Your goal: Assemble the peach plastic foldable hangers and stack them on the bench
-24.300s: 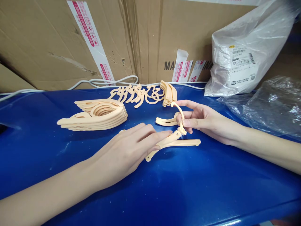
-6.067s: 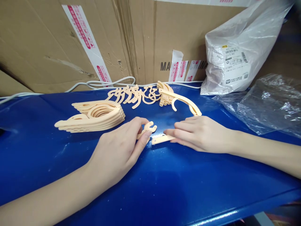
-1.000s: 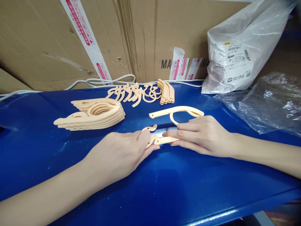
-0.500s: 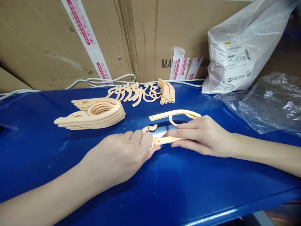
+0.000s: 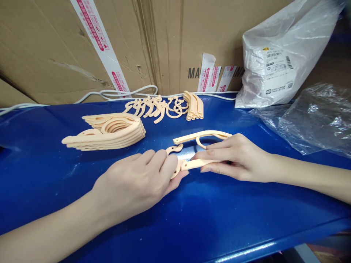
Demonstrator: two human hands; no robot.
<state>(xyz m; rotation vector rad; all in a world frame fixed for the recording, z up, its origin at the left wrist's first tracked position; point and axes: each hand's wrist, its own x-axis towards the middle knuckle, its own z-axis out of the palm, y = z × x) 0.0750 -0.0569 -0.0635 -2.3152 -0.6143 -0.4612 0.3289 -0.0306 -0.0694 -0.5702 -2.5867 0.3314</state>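
Hanger (image 5: 193, 164): held near middle of worktop (image 5: 170, 226), free ends pointed left, long axis roughly parallel to back edge.
Right hand (image 5: 244, 160): hanger gripped by fingers.
Left hand (image 5: 137, 179): curved piece (image 5: 176, 148) gripped by fingers.

Left grip (image 5: 138, 179) holds curved cream piece (image 5: 177, 148); right grip (image 5: 238, 159) holds cream bar (image 5: 195, 164); blue table (image 5: 175, 230) beneath.

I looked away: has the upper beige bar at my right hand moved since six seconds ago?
Yes: the upper bar has its free end lower in view and further left against the cardboard box.
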